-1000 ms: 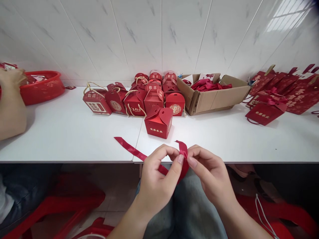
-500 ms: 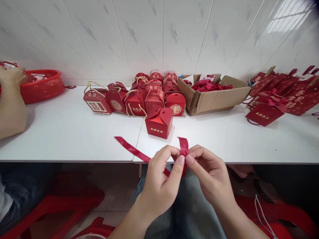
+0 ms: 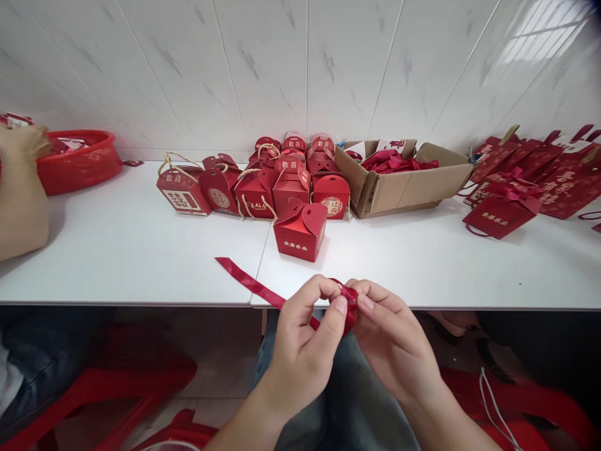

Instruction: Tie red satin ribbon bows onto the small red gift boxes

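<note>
A dark red satin ribbon (image 3: pixel 251 283) runs from the white table into my two hands, its slanted end lying on the tabletop. My left hand (image 3: pixel 312 335) pinches the ribbon between thumb and forefinger. Close against it, my right hand (image 3: pixel 394 338) is closed on the same ribbon with thumb and fingertips. Between the fingertips the ribbon is bunched into a small loop or fold; its exact form is partly hidden. Just beyond my hands stands a red gift box (image 3: pixel 300 235) with folded top flaps and gold lettering.
Several red gift boxes (image 3: pixel 256 194), some with rope handles, stand grouped along the wall. Right of them is an open cardboard box (image 3: pixel 413 191) of ribbons. Red gift bags (image 3: pixel 504 210) stand far right. A red basin (image 3: pixel 79 166) and a brown bag (image 3: pixel 23 194) are at left.
The short ribbon end that stood up above my fingertips has folded down into the bunch between them. My right hand's fingertips have shifted slightly; the box has stayed put.
</note>
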`<state>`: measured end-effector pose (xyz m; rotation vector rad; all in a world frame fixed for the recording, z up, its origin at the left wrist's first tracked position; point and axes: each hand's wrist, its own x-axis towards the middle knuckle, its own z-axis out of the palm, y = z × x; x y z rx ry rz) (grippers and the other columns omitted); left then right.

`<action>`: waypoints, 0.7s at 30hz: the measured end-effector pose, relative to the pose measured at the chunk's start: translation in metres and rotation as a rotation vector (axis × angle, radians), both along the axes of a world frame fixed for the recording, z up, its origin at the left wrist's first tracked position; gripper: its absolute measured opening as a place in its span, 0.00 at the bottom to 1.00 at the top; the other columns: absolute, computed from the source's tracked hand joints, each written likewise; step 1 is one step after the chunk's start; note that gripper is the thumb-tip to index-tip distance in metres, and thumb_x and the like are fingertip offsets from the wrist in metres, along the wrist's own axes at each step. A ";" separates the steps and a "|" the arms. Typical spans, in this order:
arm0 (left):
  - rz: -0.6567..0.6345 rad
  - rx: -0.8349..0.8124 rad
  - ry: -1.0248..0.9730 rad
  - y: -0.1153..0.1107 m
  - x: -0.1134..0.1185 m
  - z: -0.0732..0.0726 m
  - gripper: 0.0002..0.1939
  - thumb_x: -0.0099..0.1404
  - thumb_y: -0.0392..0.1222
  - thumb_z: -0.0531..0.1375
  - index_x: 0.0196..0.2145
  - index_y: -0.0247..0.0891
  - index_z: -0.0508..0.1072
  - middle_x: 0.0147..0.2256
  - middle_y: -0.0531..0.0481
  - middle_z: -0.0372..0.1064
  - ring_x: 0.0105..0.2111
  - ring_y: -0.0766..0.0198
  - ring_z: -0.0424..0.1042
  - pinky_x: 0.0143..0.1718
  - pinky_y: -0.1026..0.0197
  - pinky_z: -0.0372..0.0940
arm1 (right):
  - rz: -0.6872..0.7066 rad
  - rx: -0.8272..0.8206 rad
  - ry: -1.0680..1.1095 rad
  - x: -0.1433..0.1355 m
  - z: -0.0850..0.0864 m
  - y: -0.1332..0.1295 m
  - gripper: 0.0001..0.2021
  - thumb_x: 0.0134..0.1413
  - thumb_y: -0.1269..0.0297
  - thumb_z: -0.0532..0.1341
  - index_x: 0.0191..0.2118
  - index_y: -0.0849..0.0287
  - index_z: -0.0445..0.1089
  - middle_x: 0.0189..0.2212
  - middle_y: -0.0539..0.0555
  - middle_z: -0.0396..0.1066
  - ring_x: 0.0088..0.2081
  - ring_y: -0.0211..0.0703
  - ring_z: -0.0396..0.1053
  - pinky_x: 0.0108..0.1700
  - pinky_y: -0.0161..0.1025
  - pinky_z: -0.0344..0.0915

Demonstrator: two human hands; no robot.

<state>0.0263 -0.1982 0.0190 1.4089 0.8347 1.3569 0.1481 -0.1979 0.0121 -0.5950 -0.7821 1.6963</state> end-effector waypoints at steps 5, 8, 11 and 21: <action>0.053 0.055 0.049 0.000 0.002 -0.001 0.07 0.68 0.37 0.52 0.31 0.39 0.63 0.26 0.57 0.57 0.27 0.72 0.57 0.30 0.68 0.56 | 0.012 0.019 0.031 0.000 -0.002 0.000 0.05 0.55 0.65 0.61 0.31 0.59 0.71 0.27 0.50 0.60 0.31 0.34 0.57 0.35 0.31 0.59; 0.081 0.080 0.068 0.001 0.003 -0.001 0.07 0.68 0.37 0.52 0.30 0.39 0.63 0.26 0.57 0.57 0.27 0.72 0.57 0.29 0.68 0.55 | -0.016 0.046 0.013 -0.001 -0.005 0.000 0.04 0.54 0.65 0.62 0.30 0.59 0.71 0.29 0.50 0.62 0.33 0.35 0.58 0.37 0.31 0.59; 0.069 0.074 0.042 0.002 0.004 -0.002 0.08 0.68 0.37 0.52 0.30 0.39 0.63 0.26 0.57 0.56 0.26 0.72 0.56 0.29 0.68 0.55 | -0.038 0.078 -0.004 -0.003 -0.006 -0.001 0.04 0.54 0.64 0.62 0.30 0.58 0.71 0.29 0.50 0.61 0.33 0.34 0.58 0.37 0.30 0.59; -0.150 -0.111 -0.222 0.000 -0.004 0.000 0.10 0.68 0.41 0.53 0.28 0.38 0.62 0.24 0.56 0.52 0.26 0.71 0.52 0.29 0.68 0.52 | -0.065 0.138 -0.142 -0.001 -0.008 -0.001 0.05 0.56 0.63 0.62 0.32 0.57 0.70 0.28 0.49 0.60 0.31 0.33 0.57 0.34 0.32 0.57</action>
